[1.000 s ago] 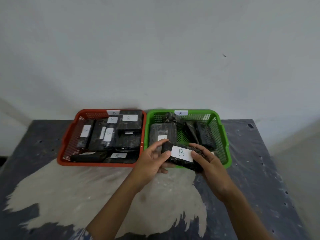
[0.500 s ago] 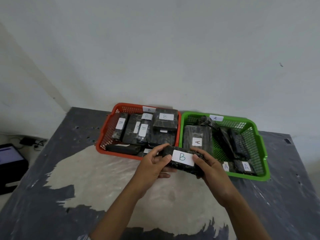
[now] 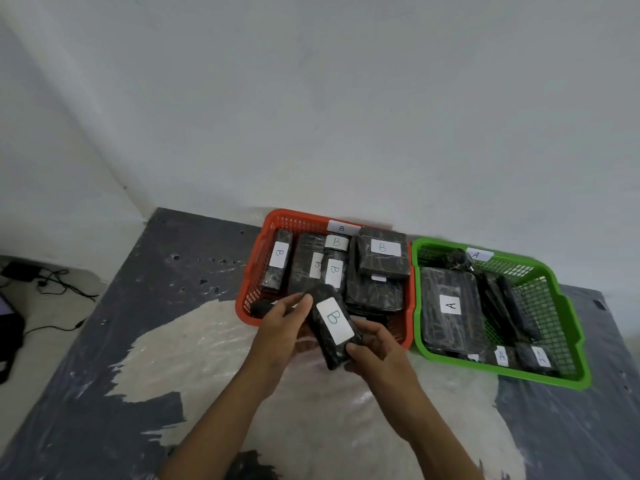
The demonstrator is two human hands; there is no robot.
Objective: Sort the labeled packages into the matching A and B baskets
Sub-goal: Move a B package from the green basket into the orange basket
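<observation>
The black wrapped package labelled B (image 3: 332,325) is held over the front rim of the red B basket (image 3: 249,289). The left hand (image 3: 282,327) pinches its far end and the right hand (image 3: 375,348) its near end, each grip clamped on it. It looks light, fairly stiff, with slippery film, so the short ends seem safest. The green A basket (image 3: 568,306) is at 3 o'clock from the red one on the dark, paint-stained bench (image 3: 138,341), before a white wall.

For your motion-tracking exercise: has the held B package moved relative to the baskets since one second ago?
Yes. The B package, held by the left hand and right hand, has gone leftward from the green basket to the orange basket's front edge.
</observation>
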